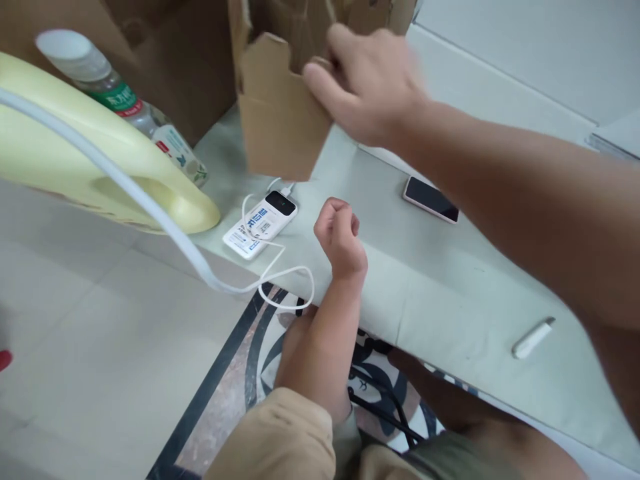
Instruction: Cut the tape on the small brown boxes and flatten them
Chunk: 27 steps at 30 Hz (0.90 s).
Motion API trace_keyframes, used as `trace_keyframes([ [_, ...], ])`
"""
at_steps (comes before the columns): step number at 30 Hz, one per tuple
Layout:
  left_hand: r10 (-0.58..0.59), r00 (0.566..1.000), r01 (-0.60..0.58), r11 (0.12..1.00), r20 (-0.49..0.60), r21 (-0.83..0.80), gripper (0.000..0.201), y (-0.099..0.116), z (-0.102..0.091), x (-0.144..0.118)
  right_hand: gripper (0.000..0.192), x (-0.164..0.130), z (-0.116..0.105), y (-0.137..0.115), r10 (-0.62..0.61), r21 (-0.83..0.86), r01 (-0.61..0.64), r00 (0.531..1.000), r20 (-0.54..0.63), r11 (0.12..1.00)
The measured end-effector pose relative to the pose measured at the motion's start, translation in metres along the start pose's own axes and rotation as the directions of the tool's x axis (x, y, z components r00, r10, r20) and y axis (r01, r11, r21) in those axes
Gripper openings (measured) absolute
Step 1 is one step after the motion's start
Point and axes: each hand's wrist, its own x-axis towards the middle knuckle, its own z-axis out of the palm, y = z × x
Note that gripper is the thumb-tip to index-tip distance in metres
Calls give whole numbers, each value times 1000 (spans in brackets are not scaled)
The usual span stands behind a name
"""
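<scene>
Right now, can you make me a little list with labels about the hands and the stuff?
Right hand: gripping a cardboard box by its edge
Left hand: curled, nothing visible inside
On the table: white power bank, phone, small white-handled tool
Picture's upper left: clear bottle, pale yellow object

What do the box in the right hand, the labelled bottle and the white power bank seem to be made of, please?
The box: matte brown cardboard, judging by its creases and notched edges. The bottle: probably shiny plastic, since its body looks see-through, though glass is possible. The power bank: likely smooth white plastic, from its rounded case; its dark panel could be plastic or glass.
</scene>
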Motion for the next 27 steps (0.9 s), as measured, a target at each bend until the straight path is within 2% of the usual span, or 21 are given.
trace_keyframes([
  [2,122,991,-119,992,-55,50,28,0,2,-7,27,-41,-26,30,-29,64,34,997,-77,997],
  [4,242,965,-229,966,-105,123,27,1,3,-11,17,-98,-52,64,17,37,-12,993,-119,999],
  [5,294,948,-273,948,-120,160,27,2,3,-12,16,-130,-63,81,69,5,-69,985,-157,998],
  [7,359,926,-330,920,-113,212,25,1,5,-12,27,-199,-83,113,73,-66,-94,959,-273,993],
  [9,353,935,-339,912,-23,230,21,-4,8,-12,28,-265,-94,137,2,-161,-63,934,-357,985],
  [11,252,953,-286,933,171,219,17,-13,14,-15,13,-321,-97,149,-65,-193,-14,916,-396,981],
  [12,170,940,-237,949,297,209,21,-19,17,-19,6,-343,-95,150,-71,-176,-2,910,-408,984],
  [13,83,901,-184,962,426,200,28,-24,22,-25,5,-361,-92,150,-47,-144,-16,906,-421,989],
  [14,8,839,-134,972,545,192,36,-28,27,-32,8,-376,-87,149,8,-97,-56,900,-435,994],
  [15,-55,757,-93,977,651,190,42,-32,31,-40,11,-387,-82,147,89,-40,-119,890,-448,992],
  [17,-116,600,-63,980,791,191,48,-38,39,-57,12,-402,-70,144,293,91,-284,835,-466,954],
  [18,-122,549,-70,979,827,190,48,-40,42,-64,12,-407,-63,144,393,162,-360,795,-462,919],
  [19,-122,522,-84,978,844,193,47,-41,44,-70,11,-411,-57,145,474,233,-413,749,-462,880],
  [20,-121,522,-101,974,844,202,47,-42,46,-74,10,-414,-52,145,541,310,-443,692,-478,841],
  [22,-147,556,-137,954,818,265,51,-45,46,-79,13,-418,-42,146,665,498,-446,564,-489,744],
  [24,-195,574,-179,918,796,354,60,-50,45,-81,26,-419,-36,146,782,689,-397,454,-427,607],
  [25,-200,574,-206,903,794,376,64,-53,45,-81,29,-419,-34,146,832,764,-373,414,-371,526],
  [27,-164,557,-269,892,814,363,64,-60,43,-81,27,-419,-31,146,888,854,-335,375,-268,399],
])
